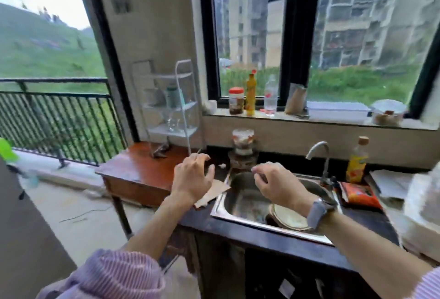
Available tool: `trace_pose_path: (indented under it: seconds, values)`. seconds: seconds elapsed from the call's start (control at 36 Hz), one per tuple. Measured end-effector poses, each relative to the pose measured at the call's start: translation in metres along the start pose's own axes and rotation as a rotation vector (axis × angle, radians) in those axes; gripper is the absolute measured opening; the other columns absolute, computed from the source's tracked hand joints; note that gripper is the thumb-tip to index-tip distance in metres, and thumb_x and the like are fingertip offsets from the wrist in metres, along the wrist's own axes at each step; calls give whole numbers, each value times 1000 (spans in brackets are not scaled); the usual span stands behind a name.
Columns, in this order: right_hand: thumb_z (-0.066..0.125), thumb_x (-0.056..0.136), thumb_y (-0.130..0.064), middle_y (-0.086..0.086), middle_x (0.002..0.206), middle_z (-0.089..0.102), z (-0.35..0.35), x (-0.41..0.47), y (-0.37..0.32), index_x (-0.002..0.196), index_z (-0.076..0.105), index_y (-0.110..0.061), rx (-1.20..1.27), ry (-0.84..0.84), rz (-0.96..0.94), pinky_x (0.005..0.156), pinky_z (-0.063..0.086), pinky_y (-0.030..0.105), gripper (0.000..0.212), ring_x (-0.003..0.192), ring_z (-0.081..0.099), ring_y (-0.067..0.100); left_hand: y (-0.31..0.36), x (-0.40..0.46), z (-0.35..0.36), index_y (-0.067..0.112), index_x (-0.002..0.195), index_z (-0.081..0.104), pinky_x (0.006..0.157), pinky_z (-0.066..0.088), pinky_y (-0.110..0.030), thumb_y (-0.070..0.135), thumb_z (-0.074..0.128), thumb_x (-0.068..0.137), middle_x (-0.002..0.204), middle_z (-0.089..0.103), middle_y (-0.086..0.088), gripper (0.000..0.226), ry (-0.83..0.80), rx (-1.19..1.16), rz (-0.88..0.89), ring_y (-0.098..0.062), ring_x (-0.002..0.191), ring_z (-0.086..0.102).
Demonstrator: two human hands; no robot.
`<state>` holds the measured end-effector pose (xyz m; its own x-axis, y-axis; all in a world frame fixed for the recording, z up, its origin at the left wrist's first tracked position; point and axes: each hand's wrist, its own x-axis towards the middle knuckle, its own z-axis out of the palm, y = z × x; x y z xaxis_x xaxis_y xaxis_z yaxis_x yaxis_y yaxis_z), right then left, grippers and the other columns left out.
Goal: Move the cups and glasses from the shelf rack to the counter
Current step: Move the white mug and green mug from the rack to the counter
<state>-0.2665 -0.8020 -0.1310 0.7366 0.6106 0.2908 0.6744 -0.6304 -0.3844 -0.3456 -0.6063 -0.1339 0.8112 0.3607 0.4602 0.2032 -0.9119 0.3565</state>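
1. The left hand [193, 174] hangs in mid-frame above the seam between the wooden side table [133, 174] and the dark tabletop [262, 232]; its fingers are loosely curled and hold nothing, so this grip is slack and apart.
2. The right hand [276, 184] hovers over the steel sink [238, 217] just right of center, fingers bent downward and relaxed, with nothing in this grip either. A watch with a pale strap [317, 210] sits on that wrist.
3. The white shelf rack [171, 105] stands at the back of the wooden side table, left of center, against the wall pillar.
4. On the rack's middle tier is a pale green cup [172, 96], beside a blurred light-coloured item I cannot identify.
5. On the lower tier stand clear glasses [175, 121]; blur hides their exact number.
6. Both hands are well apart from the rack, nearer the viewer.
7. A plate [289, 217] lies in the sink, partly behind the right wrist.
8. A faucet [320, 155] rises at the sink's rear right, with an orange bottle [356, 161] just right of it.
9. A yellow bottle [250, 93] and a red-lidded jar [236, 101] stand on the window ledge in the upper middle.
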Motion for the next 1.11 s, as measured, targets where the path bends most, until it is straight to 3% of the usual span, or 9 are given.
trace_pose_path:
  seconds: [0.11,0.31,0.44,0.64,0.78,0.94,1.06,1.11]
  values:
    - [44,91,-22,12,119,62,31,74,-41,115,61,-13,51,-19,-107,98,43,44,31,114,53,30,-66,34,-24,11,106,60,89,47,-44,27,53,88,112,62,-12,25,82,30,-94,-30,105,57]
    - [42,91,-23,11,111,63,68,220,-93,105,63,-12,114,2,-261,92,46,47,28,107,54,30,-149,134,-54,12,111,57,93,45,-45,25,48,90,115,59,-10,26,149,54,-159,-28,105,56]
    - [42,92,-21,14,114,63,94,328,-121,109,61,-9,173,26,-313,96,44,42,29,110,55,30,-200,217,-62,8,115,57,92,45,-44,22,48,91,119,59,-12,29,216,19,-186,-28,103,57]
    - [43,92,-16,16,124,60,155,421,-146,122,54,-4,242,-17,-321,102,41,37,35,116,54,27,-281,272,-35,8,113,58,86,47,-29,18,51,90,115,60,-11,25,200,-88,-227,-22,99,58]
    - [44,92,-15,16,129,57,201,482,-157,129,47,-2,259,-11,-281,106,38,32,39,122,51,25,-344,322,-10,8,113,58,90,47,-32,16,51,90,116,61,-11,26,169,-152,-236,-23,102,59]
    - [42,93,-15,15,139,48,248,548,-162,135,39,-5,262,-6,-148,108,32,33,44,129,44,26,-404,401,33,8,107,62,77,37,-13,15,53,91,105,65,-8,20,157,-372,-232,-18,94,59]
    - [45,92,-15,14,139,48,273,587,-170,138,35,-6,248,-10,-15,108,31,35,48,129,43,27,-438,454,63,10,113,60,88,44,-26,16,54,90,109,66,-8,24,41,-546,-267,-21,101,60]
    - [48,90,-12,14,140,47,283,602,-172,140,33,-7,239,-9,33,109,31,35,51,130,43,26,-448,478,76,11,112,59,85,43,-26,12,53,90,108,65,-6,23,5,-613,-255,-19,99,59]
